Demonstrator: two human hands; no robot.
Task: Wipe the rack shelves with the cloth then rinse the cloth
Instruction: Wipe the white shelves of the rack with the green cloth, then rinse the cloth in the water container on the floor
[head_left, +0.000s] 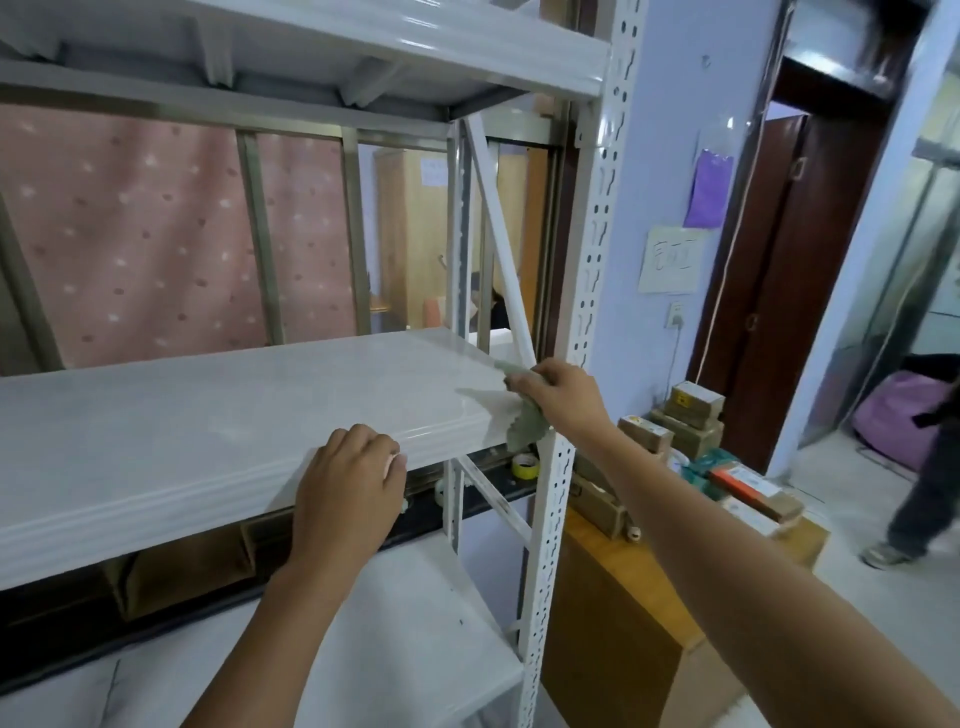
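A white metal rack fills the left of the view. Its middle shelf (208, 415) is a bare white board at chest height. My right hand (563, 392) presses a pale green cloth (522, 423) onto the shelf's right end, by the perforated front post (550, 493); part of the cloth hangs over the shelf's front edge. My left hand (348, 493) grips the front edge of the same shelf, fingers curled over the lip. A lower shelf (405, 649) and an upper shelf (415, 47) are also white.
A wooden cabinet (623, 623) stands right of the rack, with cardboard boxes (691, 415) and packets on top. A yellow tape roll (524, 466) lies behind the post. A person's legs (924, 499) are at the far right, near a dark doorway.
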